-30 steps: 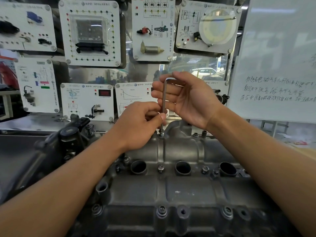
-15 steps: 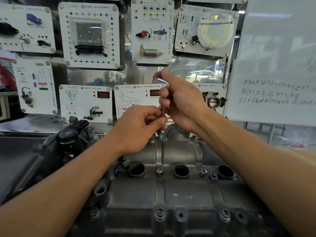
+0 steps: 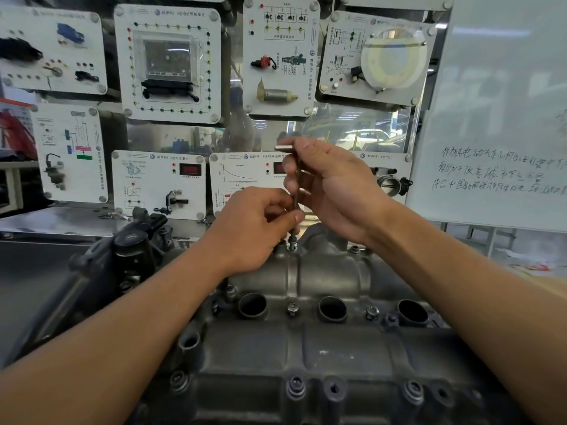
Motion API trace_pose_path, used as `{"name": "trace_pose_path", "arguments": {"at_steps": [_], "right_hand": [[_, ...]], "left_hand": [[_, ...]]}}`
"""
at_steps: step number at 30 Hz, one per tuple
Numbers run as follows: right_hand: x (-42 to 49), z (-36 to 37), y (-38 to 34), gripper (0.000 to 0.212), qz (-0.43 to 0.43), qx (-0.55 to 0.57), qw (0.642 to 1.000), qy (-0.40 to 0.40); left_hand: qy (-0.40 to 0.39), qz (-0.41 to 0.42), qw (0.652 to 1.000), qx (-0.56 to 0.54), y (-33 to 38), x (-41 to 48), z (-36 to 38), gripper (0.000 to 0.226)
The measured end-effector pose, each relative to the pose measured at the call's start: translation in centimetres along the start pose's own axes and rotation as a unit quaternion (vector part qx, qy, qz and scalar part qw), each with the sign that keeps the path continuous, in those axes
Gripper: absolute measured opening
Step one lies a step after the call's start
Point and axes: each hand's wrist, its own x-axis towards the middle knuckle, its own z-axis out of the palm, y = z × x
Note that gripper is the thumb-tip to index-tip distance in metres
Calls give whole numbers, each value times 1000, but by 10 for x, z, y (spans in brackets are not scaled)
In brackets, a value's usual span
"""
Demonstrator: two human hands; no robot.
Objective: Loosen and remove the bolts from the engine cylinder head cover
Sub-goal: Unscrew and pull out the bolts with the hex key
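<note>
The hex key (image 3: 297,191) stands upright on the bolt (image 3: 292,240) at the cover's (image 3: 322,271) far edge; left hand (image 3: 254,228) pinches its lower shaft (nearer the bolt); right hand (image 3: 331,185) grips the bent top.

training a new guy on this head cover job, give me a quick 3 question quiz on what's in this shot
1. True or false: the hex key stands upright in a bolt at the far edge of the cylinder head cover.
2. Which hand pinches the key's lower shaft? A) left hand B) right hand
3. Fill in: between the round wells, the centre bolt sits ____ the key.

Key: 1 true; 2 A; 3 nearer to the person than (in front of)
</note>
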Motion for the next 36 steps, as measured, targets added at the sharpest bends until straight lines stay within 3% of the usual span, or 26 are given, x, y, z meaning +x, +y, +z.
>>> {"name": "trace_pose_path", "arguments": {"at_steps": [6, 10, 14, 19, 27, 36], "right_hand": [[-3, 4, -4, 28, 14, -19, 1000, -20], [-3, 8, 2, 26, -39, -68, 996, 43], [-2, 6, 3, 19, -42, -23, 995, 87], [-1, 0, -2, 25, -16, 25, 997, 68], [2, 0, 2, 17, 22, 65, 995, 73], [-4, 5, 6, 14, -61, -25, 995, 69]], "left_hand": [[-5, 9, 1000, 2, 2, 0, 0, 14], [-1, 9, 1000, 11, 4, 0, -1, 13], [15, 1, 1000, 14, 3, 1, -1, 15], [21, 5, 999, 28, 3, 1, -1, 16], [5, 16, 999, 35, 4, 0, -1, 15], [4, 11, 1000, 28, 5, 0, -1, 8]]}}
